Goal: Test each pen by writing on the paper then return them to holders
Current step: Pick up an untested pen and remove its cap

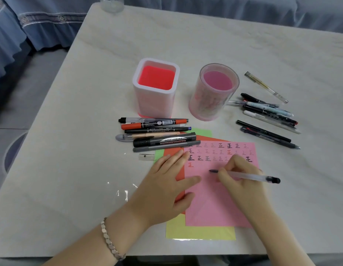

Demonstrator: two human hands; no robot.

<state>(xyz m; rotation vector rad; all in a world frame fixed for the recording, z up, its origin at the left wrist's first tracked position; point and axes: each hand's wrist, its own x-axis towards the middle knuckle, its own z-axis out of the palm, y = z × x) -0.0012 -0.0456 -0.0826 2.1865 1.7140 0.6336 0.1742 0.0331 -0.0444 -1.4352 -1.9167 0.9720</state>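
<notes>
The white square holder and the round clear pink holder stand just apart, with a narrow gap between them. I see a row of markers barring the square one's near side, and a heap of pens crowding the right. Both mouths lie open from above. The pale table is bare at left and beyond.

This looks like a room in a home. A pale worktop with a stone look stands close to soft blue cloth with a sewn band, like a cover on a sofa or a bed; which one is hard to tell. Grey floor tiles show at the left. On the worktop are a square holder, a round holder, pens and bright paper.
</notes>
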